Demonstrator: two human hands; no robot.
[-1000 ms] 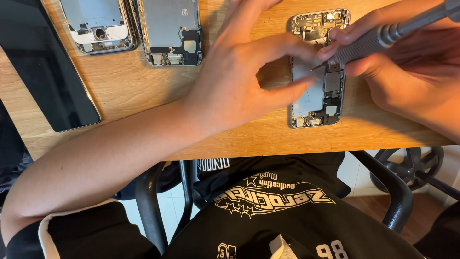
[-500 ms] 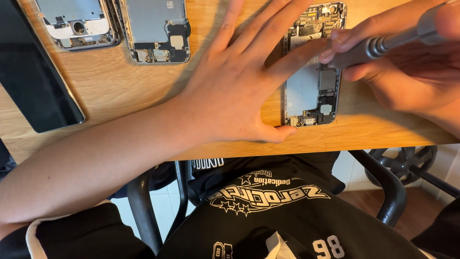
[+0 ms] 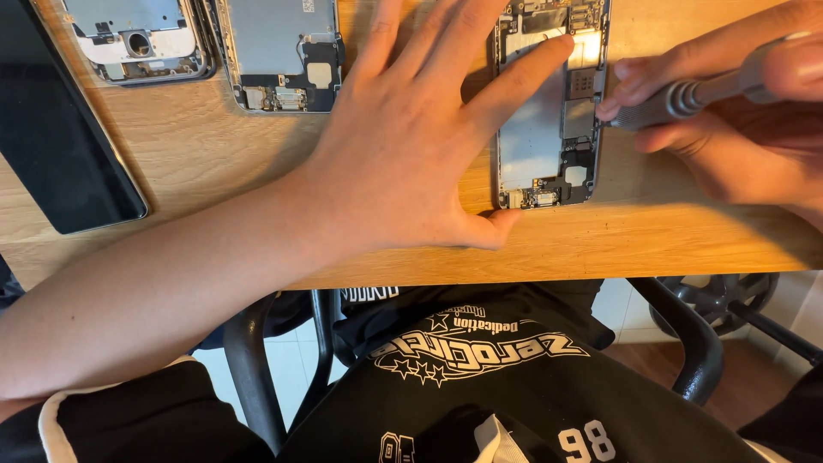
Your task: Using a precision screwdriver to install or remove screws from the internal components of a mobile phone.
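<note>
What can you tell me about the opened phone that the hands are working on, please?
The opened phone lies flat on the wooden table near its front edge, back cover off, its top end cut off by the frame. Inside show a pale metal plate, dark circuit boards and small connectors at the bottom end. The left hand lies spread beside it, with a fingertip on its upper part and the thumb by its lower corner. The right hand holds a grey screwdriver tip at its right edge.

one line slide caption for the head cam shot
Left hand steadies an opened phone on a wooden desk while the right hand applies a screwdriver.
</note>
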